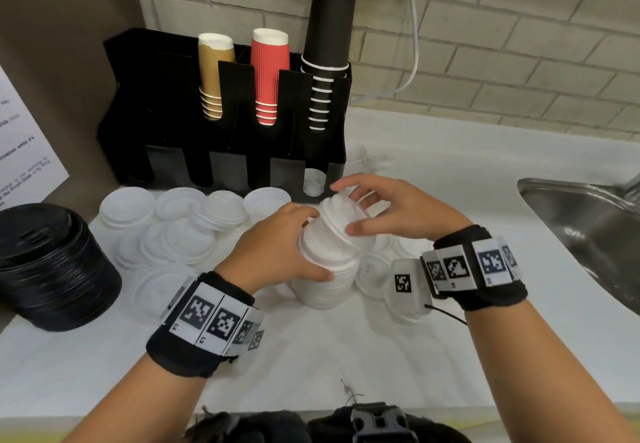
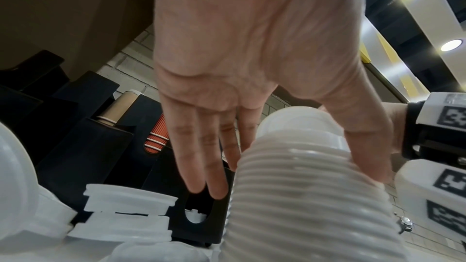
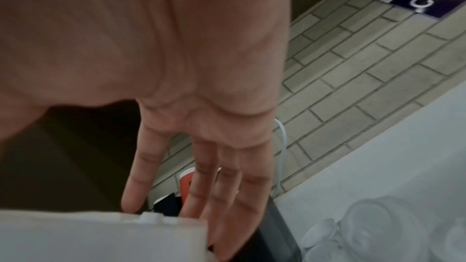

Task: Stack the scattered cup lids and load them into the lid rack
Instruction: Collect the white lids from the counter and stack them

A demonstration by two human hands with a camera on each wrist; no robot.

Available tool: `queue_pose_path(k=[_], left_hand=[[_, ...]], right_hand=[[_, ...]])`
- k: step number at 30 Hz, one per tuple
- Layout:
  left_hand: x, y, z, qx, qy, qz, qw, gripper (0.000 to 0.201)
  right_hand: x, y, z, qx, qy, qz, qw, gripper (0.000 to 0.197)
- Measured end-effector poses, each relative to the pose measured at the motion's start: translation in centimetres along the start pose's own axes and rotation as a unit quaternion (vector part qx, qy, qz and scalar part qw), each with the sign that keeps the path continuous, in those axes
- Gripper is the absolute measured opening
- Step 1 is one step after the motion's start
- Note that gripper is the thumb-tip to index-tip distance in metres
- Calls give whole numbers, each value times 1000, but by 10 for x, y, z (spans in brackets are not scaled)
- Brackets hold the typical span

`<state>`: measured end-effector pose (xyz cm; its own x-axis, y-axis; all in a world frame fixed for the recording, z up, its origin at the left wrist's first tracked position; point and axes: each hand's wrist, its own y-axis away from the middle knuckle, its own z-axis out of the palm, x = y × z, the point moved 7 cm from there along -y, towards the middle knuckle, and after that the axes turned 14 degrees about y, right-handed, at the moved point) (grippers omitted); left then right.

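A tall stack of white cup lids (image 1: 327,280) stands upright on the white counter in the middle of the head view. My left hand (image 1: 311,245) grips it from the left, thumb in front and fingers behind; the left wrist view shows the ribbed stack (image 2: 302,196) between them. My right hand (image 1: 346,207) holds the top few lids (image 1: 341,216), tilted over the stack, fingers across the top and thumb at the near edge. Behind stands the black lid rack (image 1: 225,165); one white lid (image 1: 314,183) shows in its rightmost lower slot.
Loose white lids (image 1: 180,224) lie left of the stack, others (image 1: 374,269) to its right and beside the rack. A black lid stack (image 1: 52,262) sits far left. Tan, red and black cups fill the rack's upper slots. A steel sink (image 1: 595,228) is at right.
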<state>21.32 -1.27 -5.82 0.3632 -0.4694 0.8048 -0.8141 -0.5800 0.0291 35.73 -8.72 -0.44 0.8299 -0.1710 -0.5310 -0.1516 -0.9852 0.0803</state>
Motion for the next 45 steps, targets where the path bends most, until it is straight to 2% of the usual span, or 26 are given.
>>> queue_pose_path(k=[6,18,23,29,32,33,35,37,38,40,42,45], left_hand=[[3,4,-1,12,33,-7,999,120],[2,3,0,18,34,-10,999,130],[3,4,-1,21,21,-1,1000,125],[5,3,1,22,11,3,1000,83],[6,2,-1,25,23,4,999,74],[6,2,-1,25,24,2,999,72],[7,2,-2,26,20,-4,999,68],[8,2,-2,23,12,-8,1000,66],[8,2,-2,20,8,-9,1000,66],[9,1,-2,16,3,-12,1000,66],[10,1,-3,14,1,-14,1000,67],[10,2,-3,14,-4,-15,1000,67]], right_hand=[[-12,0,15,-12,64,-24,998,53],[-41,-3,27,-24,201,-45,978,62],[-45,-5,30,-31,232,-48,971,63],[-41,-3,35,-23,198,-43,979,63],[-29,-3,30,-63,116,-51,990,51],[-20,-6,22,-63,69,-39,995,43],[14,-17,-2,-9,13,33,999,31],[63,-31,-28,49,54,150,986,31],[88,-37,-36,46,98,208,972,36],[128,-47,-38,-8,182,287,940,50],[152,-56,-35,-48,247,325,912,61],[172,-66,-25,-65,296,340,890,77]])
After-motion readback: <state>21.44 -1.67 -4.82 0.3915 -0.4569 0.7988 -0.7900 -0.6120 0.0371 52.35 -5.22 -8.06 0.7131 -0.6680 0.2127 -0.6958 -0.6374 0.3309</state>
